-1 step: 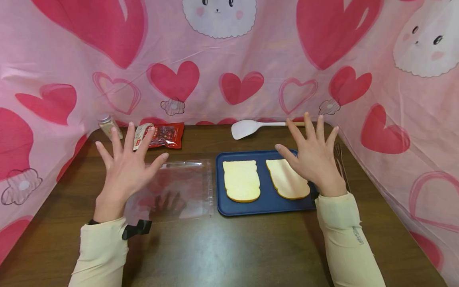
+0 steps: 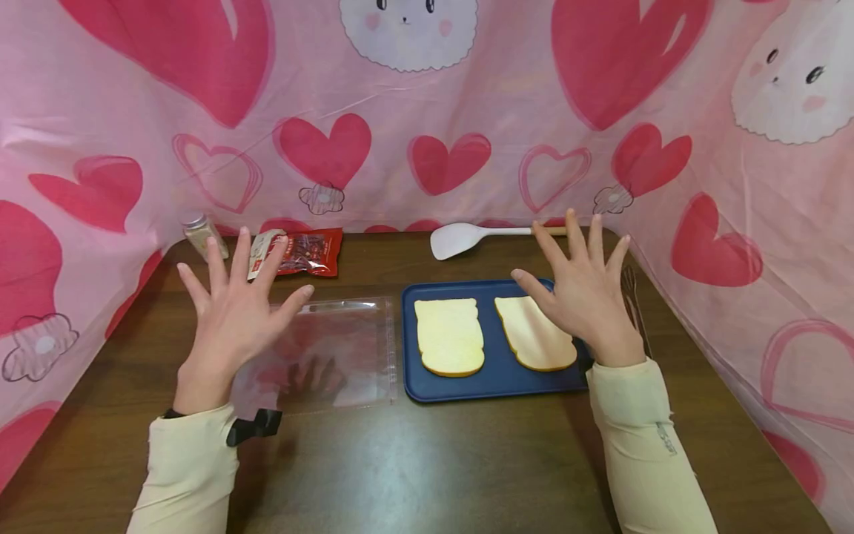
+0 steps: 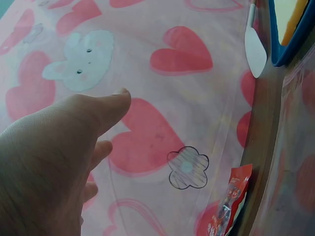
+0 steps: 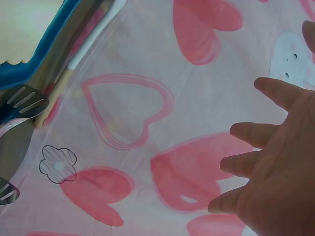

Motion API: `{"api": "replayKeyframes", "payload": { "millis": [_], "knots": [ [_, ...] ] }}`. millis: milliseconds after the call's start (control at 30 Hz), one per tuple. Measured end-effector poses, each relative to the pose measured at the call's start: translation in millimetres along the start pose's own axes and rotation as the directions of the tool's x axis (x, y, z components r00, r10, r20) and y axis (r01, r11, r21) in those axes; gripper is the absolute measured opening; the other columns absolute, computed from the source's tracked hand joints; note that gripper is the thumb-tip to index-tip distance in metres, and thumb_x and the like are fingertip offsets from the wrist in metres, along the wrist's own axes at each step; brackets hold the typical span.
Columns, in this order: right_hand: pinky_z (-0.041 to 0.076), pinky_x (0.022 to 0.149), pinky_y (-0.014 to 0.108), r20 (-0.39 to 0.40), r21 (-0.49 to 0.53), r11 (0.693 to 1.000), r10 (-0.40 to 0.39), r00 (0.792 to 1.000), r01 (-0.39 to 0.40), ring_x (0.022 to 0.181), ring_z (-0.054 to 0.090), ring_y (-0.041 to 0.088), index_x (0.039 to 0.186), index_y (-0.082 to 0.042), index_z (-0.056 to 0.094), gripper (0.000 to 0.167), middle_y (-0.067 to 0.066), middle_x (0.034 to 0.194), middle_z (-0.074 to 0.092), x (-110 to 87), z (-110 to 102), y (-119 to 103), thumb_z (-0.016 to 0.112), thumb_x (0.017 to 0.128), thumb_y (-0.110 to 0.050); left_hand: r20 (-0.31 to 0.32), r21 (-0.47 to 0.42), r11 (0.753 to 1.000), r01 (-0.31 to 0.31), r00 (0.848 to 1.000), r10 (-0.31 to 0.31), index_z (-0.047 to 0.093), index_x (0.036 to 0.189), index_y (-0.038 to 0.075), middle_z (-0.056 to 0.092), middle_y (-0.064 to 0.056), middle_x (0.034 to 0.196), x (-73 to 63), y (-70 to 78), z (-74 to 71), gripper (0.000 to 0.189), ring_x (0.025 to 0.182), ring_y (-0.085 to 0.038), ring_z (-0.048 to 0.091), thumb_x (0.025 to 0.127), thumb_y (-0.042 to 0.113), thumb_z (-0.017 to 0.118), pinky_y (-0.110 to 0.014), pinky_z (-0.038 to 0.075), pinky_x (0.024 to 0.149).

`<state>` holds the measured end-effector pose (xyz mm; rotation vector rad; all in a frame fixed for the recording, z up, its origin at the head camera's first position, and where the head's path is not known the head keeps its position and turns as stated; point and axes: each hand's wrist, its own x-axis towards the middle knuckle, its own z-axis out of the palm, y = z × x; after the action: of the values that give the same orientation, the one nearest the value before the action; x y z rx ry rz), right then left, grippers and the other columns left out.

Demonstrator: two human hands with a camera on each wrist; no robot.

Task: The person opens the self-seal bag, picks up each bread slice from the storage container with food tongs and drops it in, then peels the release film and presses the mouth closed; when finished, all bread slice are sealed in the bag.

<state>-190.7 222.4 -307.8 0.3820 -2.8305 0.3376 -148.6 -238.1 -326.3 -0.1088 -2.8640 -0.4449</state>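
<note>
My left hand (image 2: pixel 236 315) is held up with its fingers spread, above the left part of a clear plastic bag (image 2: pixel 363 348). Nothing is in its grasp. On the other side, my right hand (image 2: pixel 587 300) hovers with spread fingers over the right end of a blue tray (image 2: pixel 443 389), also holding nothing. Two slices of bread lie flat on that tray: the left slice (image 2: pixel 450 337) shows whole, while the right slice (image 2: pixel 530 334) is partly covered by my right hand. Both wrist views show the hands against the cloth backdrop, with no object in them.
Along the back lie a white spatula (image 2: pixel 460 239) with a wooden handle end, a red snack packet (image 2: pixel 323 252) and a small capped jar (image 2: pixel 198 236). Slotted metal utensils (image 4: pixel 23 104) lie right of the tray. Pink heart-patterned cloth (image 2: pixel 507 81) encloses the back and sides.
</note>
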Motion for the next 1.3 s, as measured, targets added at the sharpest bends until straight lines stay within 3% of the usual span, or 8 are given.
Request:
{"api": "replayKeyframes", "payload": {
  "millis": [233,333,433,567,700,833,933,1300],
  "knots": [
    [-0.012,0.118,0.083,-0.036,0.068,0.996,-0.057,0.998,0.06,0.162,-0.004,0.054,0.167,-0.019,0.033,0.086,0.025,0.176,0.014,-1.6,-2.9,-12.4,0.063,0.098,-0.061,0.042,-0.031,0.999,-0.019,0.999,0.02,0.023,0.17,0.029,0.001,-0.022,0.177,-1.2,0.0,-2.2,0.088,0.157,-0.056,-0.022,0.098,0.073,0.048,-0.081,-0.026,0.111],
    [-0.003,0.121,0.082,-0.068,0.121,0.983,-0.13,0.989,0.137,0.161,0.016,0.051,0.162,-0.013,0.043,0.085,0.024,0.171,0.03,-2.5,3.8,-32.0,0.073,0.094,-0.054,0.137,-0.049,0.998,-0.025,0.99,0.031,0.025,0.169,0.027,0.004,-0.024,0.177,-1.4,-1.5,0.2,0.09,0.157,-0.06,-0.015,0.097,0.07,0.055,-0.084,-0.021,0.112],
    [0.013,0.123,0.079,-0.065,0.132,0.965,-0.219,0.974,0.226,0.148,0.041,0.045,0.153,-0.011,0.056,0.075,0.022,0.156,0.052,2.0,17.4,-62.5,0.078,0.092,-0.049,0.267,-0.058,0.998,-0.026,0.963,0.04,0.028,0.169,0.025,0.008,-0.026,0.176,0.9,-6.5,7.0,0.09,0.157,-0.063,-0.007,0.096,0.068,0.059,-0.087,-0.013,0.113],
    [0.041,0.11,0.064,0.059,0.081,0.951,-0.303,0.951,0.298,0.115,0.06,0.034,0.141,-0.017,0.07,0.058,0.012,0.124,0.071,14.4,40.3,-106.1,0.077,0.094,-0.049,0.408,-0.076,0.997,-0.025,0.911,0.054,0.032,0.167,0.021,0.013,-0.029,0.174,3.5,-16.0,21.7,0.087,0.155,-0.066,0.002,0.097,0.063,0.063,-0.088,-0.001,0.114],
    [0.046,0.09,0.052,0.274,0.061,0.941,-0.338,0.901,0.334,0.096,0.061,0.027,0.136,-0.023,0.073,0.05,0.006,0.109,0.076,28.1,66.5,-137.3,0.075,0.095,-0.051,0.466,-0.08,0.996,-0.031,0.882,0.065,0.038,0.164,0.017,0.019,-0.031,0.172,-1.1,-25.1,34.8,0.084,0.154,-0.067,0.008,0.096,0.056,0.069,-0.089,0.003,0.113],
    [0.044,0.099,0.06,0.422,0.057,0.936,-0.339,0.841,0.349,0.102,0.068,0.029,0.139,-0.025,0.072,0.048,0.004,0.113,0.079,38.9,90.0,-152.6,0.074,0.097,-0.048,0.483,-0.081,0.995,-0.049,0.871,0.083,0.041,0.163,0.017,0.024,-0.029,0.171,-6.1,-30.6,44.3,0.081,0.153,-0.065,0.017,0.096,0.053,0.07,-0.09,0.01,0.112],
    [0.041,0.106,0.064,0.485,0.022,0.936,-0.316,0.815,0.35,0.108,0.07,0.029,0.137,-0.026,0.072,0.046,0.004,0.113,0.079,44.4,103.0,-158.4,0.074,0.097,-0.049,0.488,-0.094,0.993,-0.065,0.867,0.103,0.04,0.163,0.016,0.026,-0.028,0.171,-8.2,-32.7,50.3,0.081,0.154,-0.061,0.022,0.097,0.05,0.071,-0.088,0.019,0.111],
    [0.042,0.099,0.052,0.567,-0.06,0.927,-0.273,0.777,0.369,0.099,0.07,0.027,0.135,-0.022,0.07,0.057,0.005,0.109,0.08,48.8,124.6,-170.8,0.074,0.092,-0.059,0.52,-0.076,0.996,-0.038,0.851,0.072,0.044,0.161,0.012,0.025,-0.028,0.171,-15.2,-37.9,60.2,0.081,0.156,-0.058,0.02,0.096,0.049,0.074,-0.086,0.024,0.111]
  ]
}}
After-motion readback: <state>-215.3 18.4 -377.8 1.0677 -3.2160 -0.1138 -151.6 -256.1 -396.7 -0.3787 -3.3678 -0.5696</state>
